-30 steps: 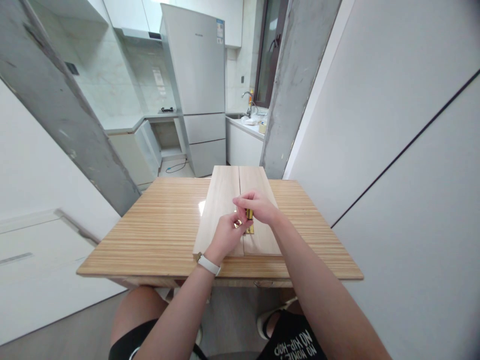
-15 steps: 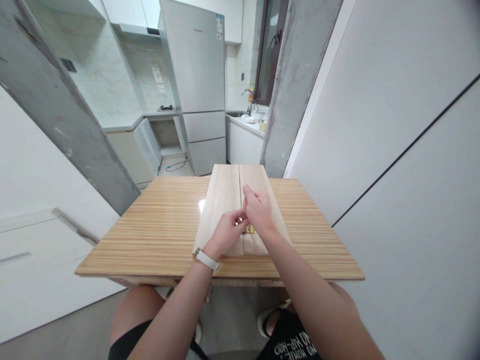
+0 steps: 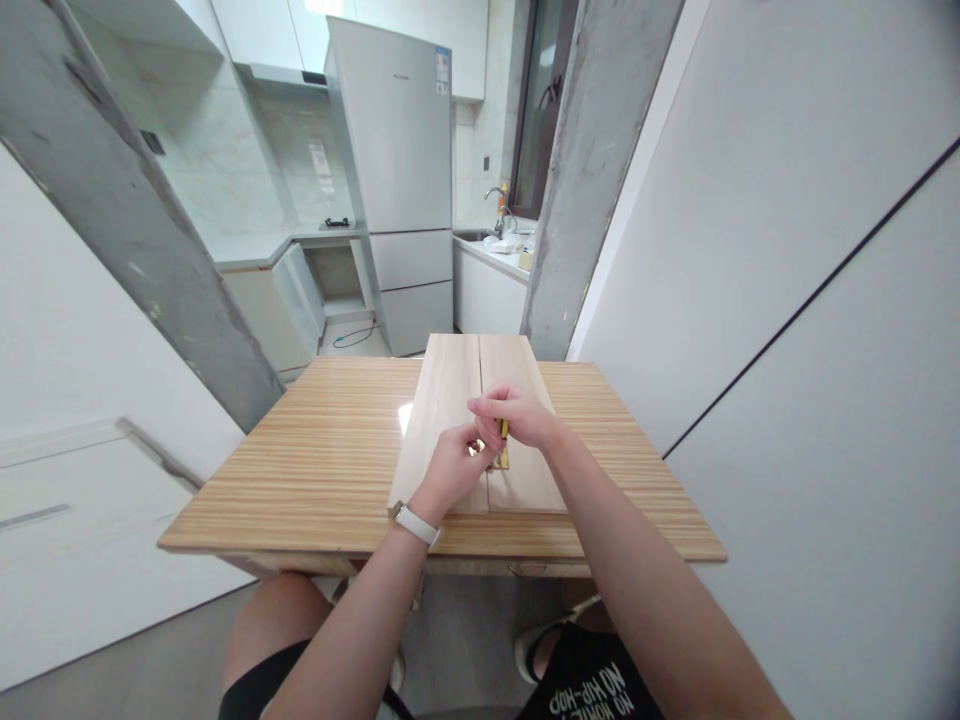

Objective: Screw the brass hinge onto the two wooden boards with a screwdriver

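Note:
Two pale wooden boards (image 3: 442, 400) lie side by side on the striped wooden table (image 3: 315, 470), with their seam running away from me. A small brass hinge (image 3: 501, 460) sits across the seam near the front end. My left hand (image 3: 450, 468), with a white wristband, rests on the left board, its curled fingers pinching the hinge. My right hand (image 3: 521, 415) hovers just above, fingers closed around a small yellow-and-dark tool (image 3: 504, 430) held upright over the hinge. The tool's tip is hidden by my fingers.
The table's right edge stands against a white wall (image 3: 750, 300). A grey concrete pillar (image 3: 592, 170) rises behind the table. Further back are a fridge (image 3: 397, 180), white cabinets and a counter with a sink tap (image 3: 496, 200). My knees are under the table's front edge.
Half a second ago my right hand's fingers were stretched forward over the seam; now they are curled round the yellow tool again, as one second ago. The left hand stayed at the hinge.

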Motion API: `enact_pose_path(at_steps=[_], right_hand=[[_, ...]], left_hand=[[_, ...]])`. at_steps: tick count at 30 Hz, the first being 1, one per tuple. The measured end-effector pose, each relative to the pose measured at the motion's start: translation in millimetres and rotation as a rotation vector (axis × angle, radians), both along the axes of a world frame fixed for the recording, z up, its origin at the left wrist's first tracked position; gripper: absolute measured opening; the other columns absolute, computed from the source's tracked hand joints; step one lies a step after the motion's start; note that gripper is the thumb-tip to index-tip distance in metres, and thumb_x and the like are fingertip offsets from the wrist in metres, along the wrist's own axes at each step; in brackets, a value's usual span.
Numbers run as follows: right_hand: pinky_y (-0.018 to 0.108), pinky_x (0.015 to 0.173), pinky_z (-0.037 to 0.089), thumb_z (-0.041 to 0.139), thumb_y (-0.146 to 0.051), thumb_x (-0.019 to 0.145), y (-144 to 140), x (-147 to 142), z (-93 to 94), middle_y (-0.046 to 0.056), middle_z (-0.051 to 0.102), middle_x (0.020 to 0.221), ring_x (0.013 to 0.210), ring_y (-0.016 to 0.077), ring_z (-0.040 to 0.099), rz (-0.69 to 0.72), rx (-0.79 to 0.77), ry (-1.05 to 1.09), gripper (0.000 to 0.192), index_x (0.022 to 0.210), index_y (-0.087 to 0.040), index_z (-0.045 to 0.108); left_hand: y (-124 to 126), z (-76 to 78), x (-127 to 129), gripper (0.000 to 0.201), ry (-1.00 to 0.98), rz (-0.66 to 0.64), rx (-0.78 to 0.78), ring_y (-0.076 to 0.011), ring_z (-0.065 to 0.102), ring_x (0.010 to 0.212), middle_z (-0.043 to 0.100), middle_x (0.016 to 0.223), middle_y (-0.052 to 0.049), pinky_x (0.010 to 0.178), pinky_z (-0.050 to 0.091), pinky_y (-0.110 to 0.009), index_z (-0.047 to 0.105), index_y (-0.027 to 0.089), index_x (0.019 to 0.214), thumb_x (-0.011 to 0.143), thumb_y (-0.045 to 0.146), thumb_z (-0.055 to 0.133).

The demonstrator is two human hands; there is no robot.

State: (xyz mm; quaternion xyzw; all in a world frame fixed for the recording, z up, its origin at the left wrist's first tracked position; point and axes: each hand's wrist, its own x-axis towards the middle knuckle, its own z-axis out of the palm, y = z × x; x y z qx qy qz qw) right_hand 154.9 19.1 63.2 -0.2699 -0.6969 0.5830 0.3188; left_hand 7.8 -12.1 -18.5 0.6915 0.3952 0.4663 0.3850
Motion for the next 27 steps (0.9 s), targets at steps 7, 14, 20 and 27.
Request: enact_pose_path(at_steps=[7,14,20,27], right_hand=[[0.027,0.043,0.019,0.063,-0.060,0.090,1.0,-21.0,-15.3,-0.007,0.031,0.039,0.039,0.0077,0.026,-0.346,-0.063,0.096,0.065,0.045,-0.023,0.036],[0.032,0.048,0.019,0.044,-0.057,0.101,-18.6,-51.8,-20.7,-0.003,0.031,0.050,0.050,0.0122,0.030,-1.114,0.221,0.034,0.058,0.055,-0.025,0.028],[0.032,0.051,0.021,0.042,-0.055,0.102,-20.9,-60.2,-19.7,-0.003,0.030,0.051,0.052,0.0134,0.030,-1.107,0.236,-0.021,0.057,0.056,-0.025,0.028],[0.030,0.080,0.041,0.070,-0.026,0.085,-36.0,-13.8,-4.7,0.003,0.064,0.094,0.089,0.0188,0.057,-0.562,0.619,-0.391,0.012,0.089,-0.020,0.060]], left_hand=[[2.6,0.4,0.6,0.017,-0.052,-0.061,-0.030,-0.0167,0.064,0.077,0.077,0.087,-0.006,0.070,0.046,-0.026,0.077,0.013,0.091,0.089,0.026,0.065],[10.7,-11.8,-0.4,0.022,-0.089,-0.090,-0.030,-0.0168,0.065,0.077,0.078,0.087,-0.005,0.072,0.049,-0.026,0.076,0.012,0.091,0.081,0.011,0.057],[10.7,-16.2,-3.4,0.020,-0.085,-0.085,-0.059,-0.0184,0.066,0.080,0.078,0.086,-0.007,0.073,0.052,-0.027,0.075,0.012,0.087,0.078,0.010,0.057],[5.1,-17.7,-2.3,0.015,-0.061,-0.027,-0.058,-0.0166,0.064,0.075,0.074,0.082,-0.006,0.066,0.048,-0.025,0.073,0.012,0.087,0.081,0.012,0.059]])
